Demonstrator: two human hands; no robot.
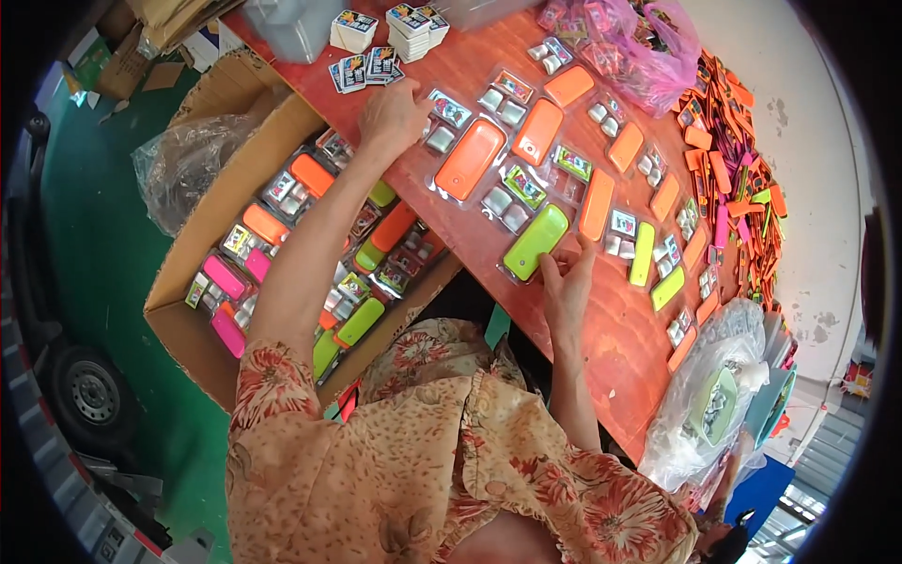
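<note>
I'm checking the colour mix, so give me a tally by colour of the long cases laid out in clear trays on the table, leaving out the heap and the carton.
Orange cases: 9
Lime-green cases: 3
Total: 12

Setting: a workshop handling small goods in quantity.
Worktable point(615, 362): broad red wooden top, bearing many similar clear packs point(468, 160) in rows.
Loose pieces point(752, 211): orange, pink and green, heaped in bulk at the right.
Card stacks point(411, 47): small printed cards, piled in multiples.
Carton point(193, 352): large, open, beside the table, loaded with packs of the same sort.
Floor point(94, 226): plain green, of industrial appearance.
Wheel point(92, 395): black tyre on a grey rim, lower left; its vehicle or trolley cannot be identified.
</note>
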